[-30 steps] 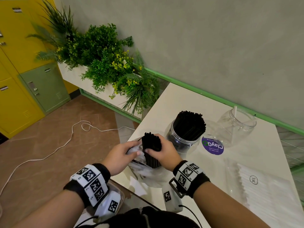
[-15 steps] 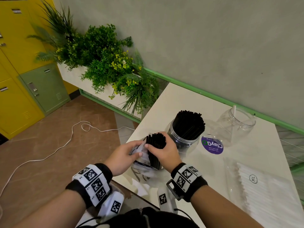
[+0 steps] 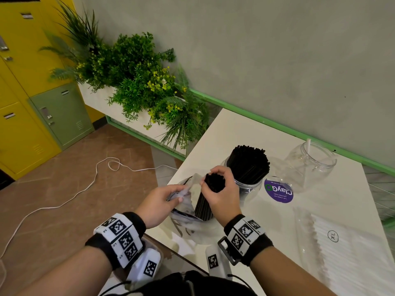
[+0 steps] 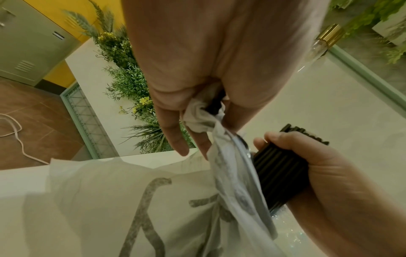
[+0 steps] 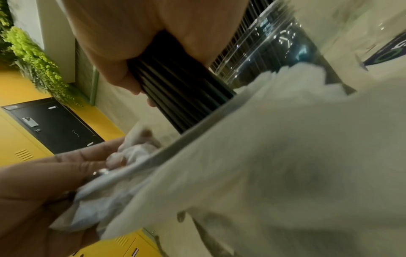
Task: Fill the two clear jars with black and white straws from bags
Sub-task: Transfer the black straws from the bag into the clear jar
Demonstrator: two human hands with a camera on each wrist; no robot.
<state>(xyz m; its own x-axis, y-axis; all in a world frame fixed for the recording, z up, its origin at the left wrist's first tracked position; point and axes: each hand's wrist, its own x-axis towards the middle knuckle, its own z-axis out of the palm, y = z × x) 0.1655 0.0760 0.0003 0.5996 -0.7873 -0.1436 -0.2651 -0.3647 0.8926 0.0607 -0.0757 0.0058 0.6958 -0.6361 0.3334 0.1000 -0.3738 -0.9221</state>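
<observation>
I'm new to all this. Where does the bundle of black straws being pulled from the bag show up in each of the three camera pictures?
Head view: bundle of black straws at centre, gripped by the right hand.
Left wrist view: lower right, inside the same hand.
Right wrist view: upper centre, running down into the bag.
Shared landmark: the crumpled bag edge pinched by the left hand, seen in all three.

The bag (image 5: 274, 173) is a pale blur across most of the right wrist view. The lower ends of the black straws (image 3: 206, 201) are hidden inside it, and the white-straw pack (image 3: 350, 259) is cut by the head view's right edge.
</observation>
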